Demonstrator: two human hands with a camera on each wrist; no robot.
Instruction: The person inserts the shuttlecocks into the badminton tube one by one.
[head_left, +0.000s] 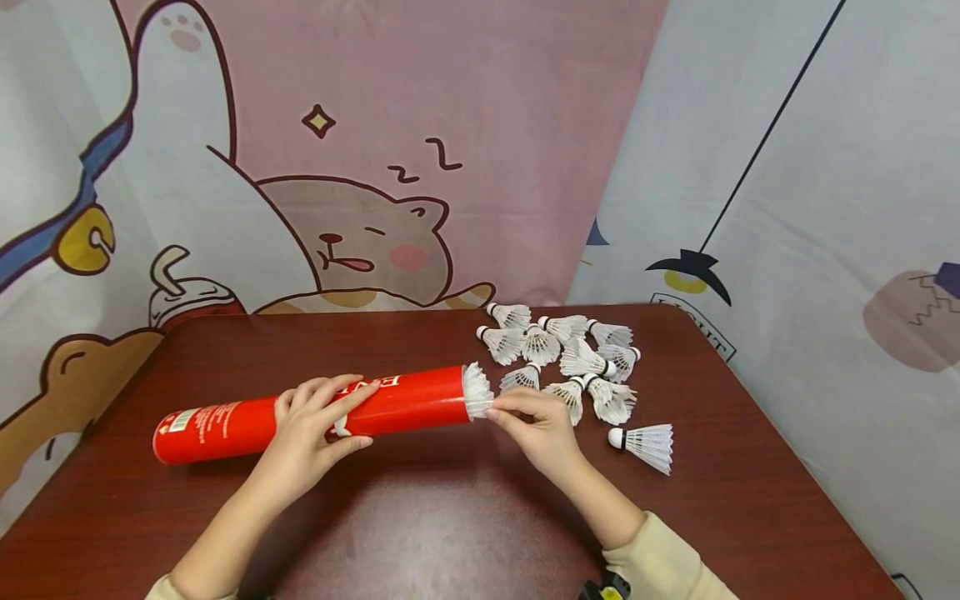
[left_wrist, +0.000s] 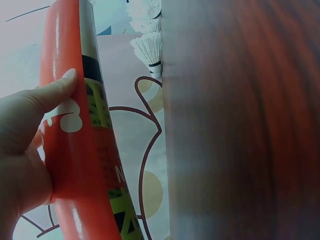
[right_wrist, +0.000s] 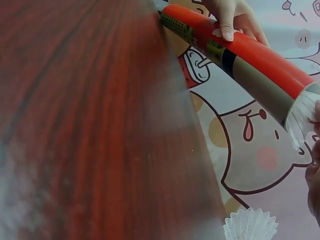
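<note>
A long red shuttlecock tube lies nearly level above the table, tilted slightly up toward its right end. My left hand grips it around the middle, the thumb on the near side, as the left wrist view also shows on the red tube. From the tube's right mouth sticks the white feather skirt of a shuttlecock; its base is hidden inside. My right hand pinches the edge of those feathers between thumb and fingertips. In the right wrist view the feathers poke out of the tube's mouth.
Several loose white shuttlecocks lie in a cluster at the back right of the brown table. One shuttlecock lies apart, right of my right hand. A cartoon-printed cloth hangs behind the table.
</note>
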